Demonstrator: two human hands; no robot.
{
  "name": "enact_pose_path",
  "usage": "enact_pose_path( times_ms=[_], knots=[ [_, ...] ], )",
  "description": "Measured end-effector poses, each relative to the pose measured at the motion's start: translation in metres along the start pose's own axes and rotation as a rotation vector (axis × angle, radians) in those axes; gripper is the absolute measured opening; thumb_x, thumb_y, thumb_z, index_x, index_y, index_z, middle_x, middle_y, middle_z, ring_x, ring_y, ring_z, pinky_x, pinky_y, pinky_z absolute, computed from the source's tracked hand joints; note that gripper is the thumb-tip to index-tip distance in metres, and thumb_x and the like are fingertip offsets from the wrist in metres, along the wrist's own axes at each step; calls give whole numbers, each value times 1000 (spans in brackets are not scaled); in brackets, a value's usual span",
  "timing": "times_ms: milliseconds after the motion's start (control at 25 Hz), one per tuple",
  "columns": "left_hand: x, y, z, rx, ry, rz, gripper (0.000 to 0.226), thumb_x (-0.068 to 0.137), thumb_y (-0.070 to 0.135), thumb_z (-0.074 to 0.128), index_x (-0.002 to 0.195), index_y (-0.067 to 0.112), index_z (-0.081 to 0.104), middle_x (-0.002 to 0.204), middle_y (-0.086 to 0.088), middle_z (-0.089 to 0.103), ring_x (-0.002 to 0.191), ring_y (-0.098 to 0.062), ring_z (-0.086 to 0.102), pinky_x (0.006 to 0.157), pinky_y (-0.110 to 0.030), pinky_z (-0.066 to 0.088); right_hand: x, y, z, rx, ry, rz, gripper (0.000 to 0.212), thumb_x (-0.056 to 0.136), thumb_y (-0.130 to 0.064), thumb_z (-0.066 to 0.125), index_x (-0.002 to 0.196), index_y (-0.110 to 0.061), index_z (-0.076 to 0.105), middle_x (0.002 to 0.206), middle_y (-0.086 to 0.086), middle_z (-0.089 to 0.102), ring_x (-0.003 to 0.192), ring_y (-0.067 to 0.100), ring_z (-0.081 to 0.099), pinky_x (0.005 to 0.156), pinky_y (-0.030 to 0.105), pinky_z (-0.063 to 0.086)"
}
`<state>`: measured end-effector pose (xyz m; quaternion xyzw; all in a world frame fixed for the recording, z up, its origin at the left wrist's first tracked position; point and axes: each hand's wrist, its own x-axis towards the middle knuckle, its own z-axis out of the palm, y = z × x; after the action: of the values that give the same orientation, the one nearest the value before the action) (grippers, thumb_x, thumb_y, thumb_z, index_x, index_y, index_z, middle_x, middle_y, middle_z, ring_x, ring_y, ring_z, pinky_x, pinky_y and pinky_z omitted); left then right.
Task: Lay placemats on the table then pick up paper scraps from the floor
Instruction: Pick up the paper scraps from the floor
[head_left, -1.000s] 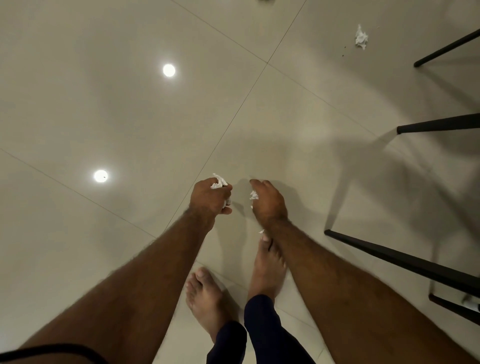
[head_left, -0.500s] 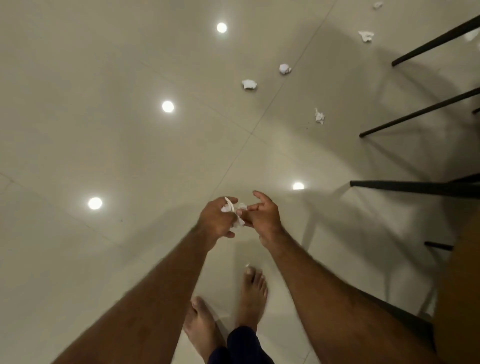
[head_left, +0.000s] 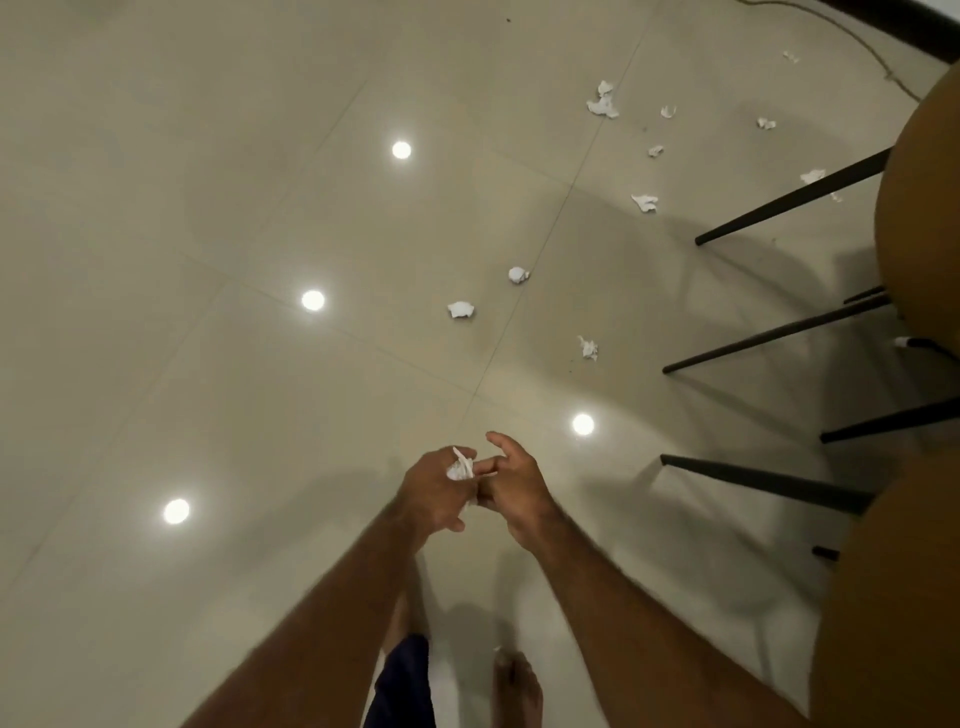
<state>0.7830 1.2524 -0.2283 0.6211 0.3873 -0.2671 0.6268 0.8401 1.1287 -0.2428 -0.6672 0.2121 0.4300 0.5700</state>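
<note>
My left hand grips a small bunch of white paper scraps in its curled fingers. My right hand is right beside it, thumb and fingertips touching the bunch, index finger sticking out; I see no scrap of its own in it. Several more crumpled scraps lie on the glossy beige tile floor ahead: one, another, a third, and further ones up to a bigger piece. No placemats are in view.
Black chair legs slant in from the right, under round brown seats. A thin cable runs across the floor at the top right. My bare foot stands on the tiles below the hands. Ceiling lights reflect in the floor.
My view has lifted from the floor under me toward the scraps ahead. The hands came together, and the scrap from my right hand went into the left hand's bunch.
</note>
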Motion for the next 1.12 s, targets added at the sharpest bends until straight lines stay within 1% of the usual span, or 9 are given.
enact_pose_path(
  times_ms=[160, 320, 440, 520, 640, 720, 840, 1000, 1120],
  knots=[
    [29, 38, -22, -23, -58, 1, 37, 90, 8, 69, 125, 20, 65, 107, -11, 74, 88, -24, 74, 59, -35, 62, 22, -35, 14, 85, 110, 14, 70, 84, 17, 59, 147, -10, 44, 101, 25, 74, 77, 29, 70, 67, 39, 62],
    [51, 80, -28, -158, 38, -40, 26, 87, 5, 67, 110, 18, 71, 95, -11, 76, 74, -21, 74, 57, -32, 58, 44, -68, 27, 94, 246, 20, 63, 82, 0, 71, 139, -19, 56, 90, 5, 79, 71, 9, 74, 56, 16, 54],
    [70, 108, -24, -186, 125, -68, 14, 87, 6, 68, 97, 13, 74, 84, -12, 75, 61, -18, 72, 53, -30, 57, 63, -83, 26, 93, 288, -5, 56, 82, -3, 70, 134, -19, 60, 96, 5, 78, 76, 11, 74, 56, 14, 51],
    [85, 125, -23, -149, 164, -69, 6, 86, 10, 72, 92, 9, 74, 79, -13, 75, 56, -17, 70, 50, -29, 57, 76, -93, 20, -39, 317, -56, 53, 80, -8, 74, 130, -18, 63, 90, 0, 77, 81, 14, 73, 66, 20, 53],
    [110, 147, -20, -61, 184, -81, 8, 83, 10, 77, 89, 7, 73, 86, -16, 75, 66, -25, 69, 51, -31, 58, 96, -111, -7, -296, 325, -113, 58, 67, -35, 88, 118, -38, 61, 84, -7, 68, 75, 8, 65, 70, 23, 54],
    [128, 160, -15, -26, 160, -71, 6, 82, 8, 74, 86, 4, 71, 87, -22, 73, 66, -30, 66, 51, -31, 55, 118, -117, -40, -351, 357, -121, 62, 64, -43, 91, 120, -35, 63, 86, -4, 66, 76, 10, 62, 71, 23, 52],
    [168, 176, -5, 17, 139, -53, 8, 84, 5, 74, 83, 1, 68, 75, -20, 68, 55, -27, 63, 46, -29, 51, 167, -121, -98, -466, 470, -69, 50, 76, -27, 84, 122, -15, 67, 85, 1, 70, 81, 15, 64, 70, 18, 46],
    [234, 180, -2, 61, 132, -39, 7, 85, 3, 73, 83, 1, 67, 71, -16, 63, 59, -30, 63, 45, -28, 51, 244, -122, -152, -608, 561, 15, 40, 83, -13, 71, 123, -12, 67, 106, 8, 75, 104, 26, 68, 91, 26, 51],
    [282, 171, -5, 96, 159, -51, 5, 86, 1, 67, 91, 1, 65, 76, -15, 62, 63, -30, 61, 48, -28, 51, 301, -114, -171, -677, 645, -5, 26, 86, -9, 64, 111, -11, 70, 106, 11, 73, 102, 32, 67, 81, 29, 50]
  ],
)
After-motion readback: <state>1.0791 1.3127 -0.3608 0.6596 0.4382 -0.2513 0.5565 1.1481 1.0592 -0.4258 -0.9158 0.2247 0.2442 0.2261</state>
